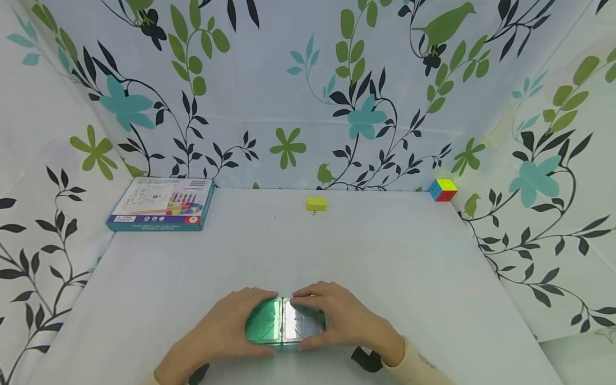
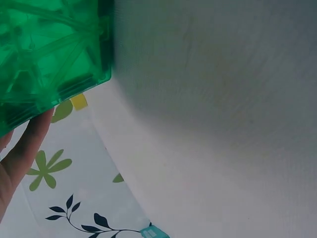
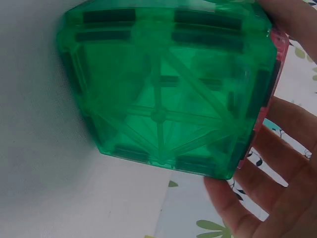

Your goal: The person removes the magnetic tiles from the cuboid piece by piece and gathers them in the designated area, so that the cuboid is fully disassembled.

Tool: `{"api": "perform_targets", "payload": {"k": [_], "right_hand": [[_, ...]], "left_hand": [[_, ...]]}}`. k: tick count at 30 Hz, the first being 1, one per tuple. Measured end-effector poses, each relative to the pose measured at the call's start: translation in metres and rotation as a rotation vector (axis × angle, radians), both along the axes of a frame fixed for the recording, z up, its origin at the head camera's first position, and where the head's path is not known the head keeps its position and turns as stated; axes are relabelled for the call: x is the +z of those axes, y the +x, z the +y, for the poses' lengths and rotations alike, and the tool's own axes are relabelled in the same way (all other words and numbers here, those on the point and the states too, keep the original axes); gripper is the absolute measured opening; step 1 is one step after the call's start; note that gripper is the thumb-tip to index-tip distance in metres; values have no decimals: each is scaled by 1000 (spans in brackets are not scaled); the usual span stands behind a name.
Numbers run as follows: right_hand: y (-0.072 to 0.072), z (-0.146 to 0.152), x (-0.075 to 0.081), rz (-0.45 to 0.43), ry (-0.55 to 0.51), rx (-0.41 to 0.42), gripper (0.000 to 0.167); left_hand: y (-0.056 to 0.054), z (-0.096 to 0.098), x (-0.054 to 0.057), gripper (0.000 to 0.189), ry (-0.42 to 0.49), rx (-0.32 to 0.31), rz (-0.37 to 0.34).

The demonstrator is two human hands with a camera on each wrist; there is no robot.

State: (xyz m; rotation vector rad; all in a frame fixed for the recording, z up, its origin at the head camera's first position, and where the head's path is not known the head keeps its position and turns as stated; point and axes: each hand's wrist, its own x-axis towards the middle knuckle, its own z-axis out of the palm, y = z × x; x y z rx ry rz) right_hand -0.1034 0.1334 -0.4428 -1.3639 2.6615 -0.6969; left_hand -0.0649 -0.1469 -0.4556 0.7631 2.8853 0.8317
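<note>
Both hands hold a block of translucent magnetic tiles [image 1: 263, 322] over the near middle of the table. My left hand [image 1: 228, 323] grips its left side, fingers at the far edge and thumb at the near edge. On the other side, my right hand [image 1: 347, 316] grips it the same way. From above, two square panels lie side by side, the left one green, the right one bright with glare. In the right wrist view, a green tile [image 3: 163, 94] with dark magnet strips faces the camera, and a reddish tile [image 3: 280, 47] edges the finger side. The block's inside is hard to make out.
A flat boxed set [image 1: 161, 206] lies at the table's back left. A small yellow block [image 1: 316, 203] sits at the back middle, and a colourful puzzle cube [image 1: 443, 190] at the back right corner. Leaf-patterned cloth [image 1: 313, 133] hangs behind the white table [image 1: 289, 251].
</note>
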Motion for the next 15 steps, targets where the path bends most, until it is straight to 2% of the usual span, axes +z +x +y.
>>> {"api": "perform_targets", "payload": {"k": [8, 15], "right_hand": [[-1, -2, -4, 101, -84, 20, 69], [-3, -1, -6, 138, -129, 21, 66]], "left_hand": [[0, 0, -1, 88, -13, 12, -3], [0, 0, 1, 87, -15, 12, 27]]}}
